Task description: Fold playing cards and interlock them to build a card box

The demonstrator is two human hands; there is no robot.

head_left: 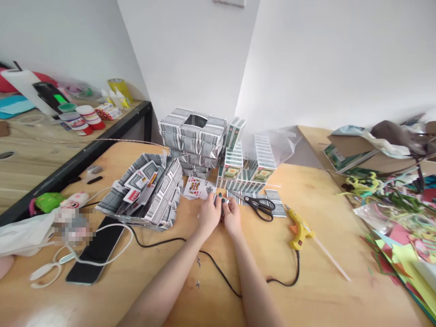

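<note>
Forearms (pixel 172 270) lead to a two-handed pinch

Left hand (pixel 209 213) and right hand (pixel 232 217) pinch a small piece (pixel 222 212), mostly hidden between their fingers. Probably folded card: light, stiff, slick, easily creased, best held by its edges. Loose playing cards (pixel 195 186) lie just beyond; scissors (pixel 260 206) rightward.

Bright; glare on tabletop (pixel 143 268) lower left; edges stretched

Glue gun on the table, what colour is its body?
The glue gun has a yellow body, shown in the head view.
</note>
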